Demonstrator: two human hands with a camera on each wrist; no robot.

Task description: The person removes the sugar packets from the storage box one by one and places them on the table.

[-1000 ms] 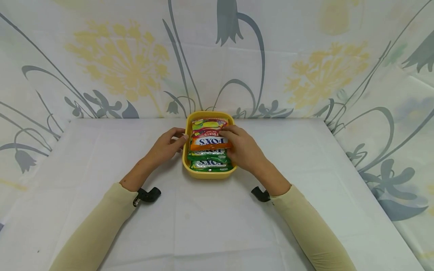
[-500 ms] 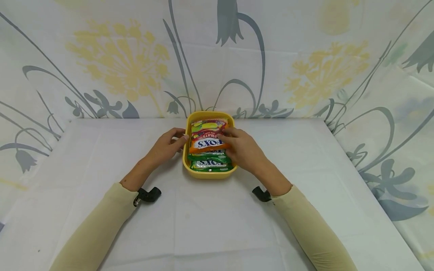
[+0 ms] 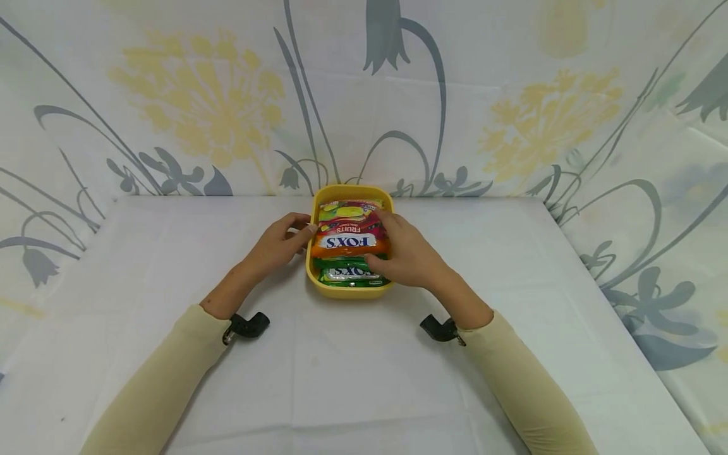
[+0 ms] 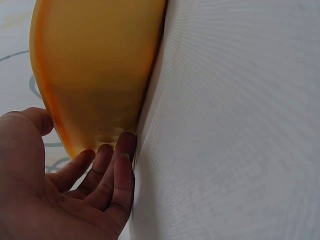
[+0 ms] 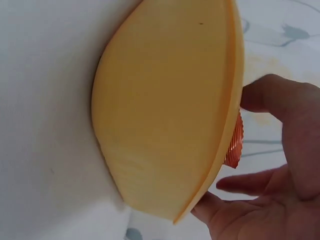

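A yellow plastic container [image 3: 352,292] stands at the far middle of the table, filled with candy packets. On top lies a red-and-orange Fox's fruit candy packet [image 3: 345,229]; below it shows a green Fox's packet [image 3: 348,275]. My left hand [image 3: 280,241] touches the container's left side, its fingers low on the wall and its thumb by the rim in the left wrist view. Over the right rim rests my right hand [image 3: 411,253], thumb and fingers spread across the packets' right edge. The right wrist view shows an orange crimped packet edge [image 5: 235,145] above the rim, between thumb and fingers.
A white cloth covers the table [image 3: 352,373]. Behind the container rises a floral-printed curtain [image 3: 352,114], close to its far end. Black wrist cameras [image 3: 249,325] sit at both sleeve cuffs.
The red-and-orange packet has shifted slightly left and towards me, covering more of the green packets. My right thumb and fingers have spread apart over it. The left hand stays in place.
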